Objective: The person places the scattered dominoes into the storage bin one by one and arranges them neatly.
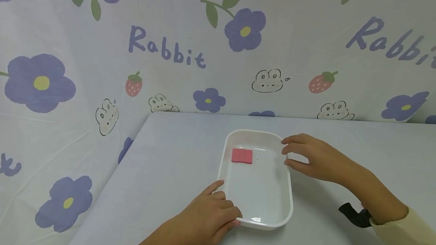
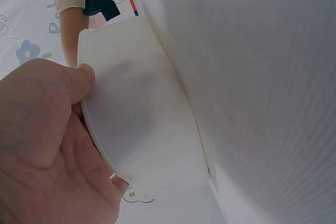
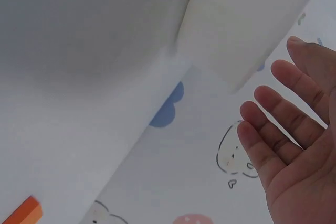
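Observation:
A white rounded rectangular tray (image 1: 256, 225) lies on the white table. Near its far left corner, flat pink rectangular pieces (image 1: 242, 156) sit side by side on the tray floor. My left hand (image 1: 211, 214) grips the rim at the near left corner. In the left wrist view, the thumb of that hand (image 2: 42, 124) is on the edge of the tray wall (image 2: 142, 93), fingers behind it. My right hand (image 1: 311, 156) is at the far part of the right rim, fingertips right at the edge. The right wrist view shows this hand (image 3: 299, 135) with its fingers extended and apart.
Behind the table (image 1: 180, 154) hangs a white cloth (image 1: 289, 41) printed with flowers, rabbits and strawberries. A black strap (image 1: 355, 215) is on the right wrist. An orange block-like object (image 3: 23, 211) shows at the lower left of the right wrist view.

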Available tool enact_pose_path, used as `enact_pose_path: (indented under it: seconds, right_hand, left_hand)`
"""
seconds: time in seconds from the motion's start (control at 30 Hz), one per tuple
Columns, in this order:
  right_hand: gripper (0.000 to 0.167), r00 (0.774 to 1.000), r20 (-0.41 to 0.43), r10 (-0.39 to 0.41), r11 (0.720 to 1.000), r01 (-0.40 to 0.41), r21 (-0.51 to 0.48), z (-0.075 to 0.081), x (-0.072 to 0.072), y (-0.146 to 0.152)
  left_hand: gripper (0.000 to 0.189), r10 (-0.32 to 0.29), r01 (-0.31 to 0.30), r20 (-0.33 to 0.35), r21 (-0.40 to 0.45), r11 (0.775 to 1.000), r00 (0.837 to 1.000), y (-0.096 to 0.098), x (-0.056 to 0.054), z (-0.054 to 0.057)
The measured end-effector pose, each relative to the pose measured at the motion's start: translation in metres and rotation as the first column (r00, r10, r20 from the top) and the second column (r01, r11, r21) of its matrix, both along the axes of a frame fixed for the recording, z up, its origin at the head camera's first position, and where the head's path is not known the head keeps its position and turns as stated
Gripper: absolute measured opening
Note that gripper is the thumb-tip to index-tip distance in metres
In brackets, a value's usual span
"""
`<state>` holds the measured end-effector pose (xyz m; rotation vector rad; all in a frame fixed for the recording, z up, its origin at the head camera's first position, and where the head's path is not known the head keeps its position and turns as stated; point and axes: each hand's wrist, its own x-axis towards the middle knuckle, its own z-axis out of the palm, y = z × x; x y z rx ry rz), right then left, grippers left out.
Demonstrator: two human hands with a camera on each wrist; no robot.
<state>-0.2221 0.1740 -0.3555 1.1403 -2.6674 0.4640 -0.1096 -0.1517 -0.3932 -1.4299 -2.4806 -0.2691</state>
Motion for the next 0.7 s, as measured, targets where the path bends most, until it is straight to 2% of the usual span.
enact_pose_path:
  seconds: [0.37, 0.53, 0.7]
  right_hand:
    - [0.027, 0.998, -0.038, -0.047, 0.999, 0.048, 0.025, 0.001, 0.022, 0.039]
    - [0.026, 0.993, -0.039, -0.113, 0.992, 0.115, 0.05, -0.002, 0.031, 0.059]
    - [0.024, 0.985, -0.018, -0.171, 0.983, 0.172, 0.063, -0.007, 0.037, 0.078]
  left_hand:
    - [0.014, 0.005, -0.005, 0.006, 0.002, 1.0, 1.0, 0.001, 0.001, 0.0]
    - [0.015, 0.014, -0.014, 0.035, -0.011, 1.0, 0.999, 0.001, 0.001, 0.001]
    - [0.015, 0.014, -0.013, 0.031, -0.009, 1.0, 0.999, 0.001, 0.001, 0.0]
